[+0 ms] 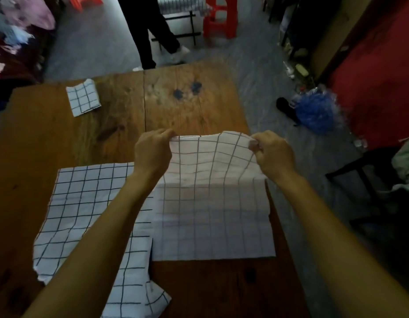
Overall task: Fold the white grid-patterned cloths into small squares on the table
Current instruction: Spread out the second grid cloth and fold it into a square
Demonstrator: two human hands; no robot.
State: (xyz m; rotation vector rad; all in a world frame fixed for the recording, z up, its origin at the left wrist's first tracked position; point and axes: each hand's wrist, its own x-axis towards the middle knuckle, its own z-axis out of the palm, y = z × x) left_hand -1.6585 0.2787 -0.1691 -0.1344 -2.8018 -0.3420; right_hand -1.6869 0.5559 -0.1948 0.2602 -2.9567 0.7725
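3 cloths: all white with a dark grid, all on the wooden table (45, 138); 1 is folded, 1 lies flat, 1 is in the hands.
folded cloth (83, 97): a small square at the far left of the table, well apart from the hands; it looks finished, but its top corner curls up a little.
flat cloth (84, 203): spread at the near left, not yet folded; its right side goes under the left forearm and touches the held cloth, so i think a fast pull could drag it or catch it into the fold.
left hand (152, 150): it pinches the far left corner of the held cloth, lifted off the table; fingers curled on the edge.
held cloth (210, 203): near part lies flat on the table, far edge is raised between the 2 hands and sags a bit in the middle; its right side sits close to the table edge, so it may slide off if pulled that way.
right hand (273, 152): it pinches the far right corner, apart from the left hand by the cloth width.
main risk: if 1 corner slips or the hands come down unevenly, the edges will not meet and the fold will be crooked.
floor at right: a blue bag (316, 113) and a dark chair (371, 180) stand beside the table; a dropped cloth would land there.
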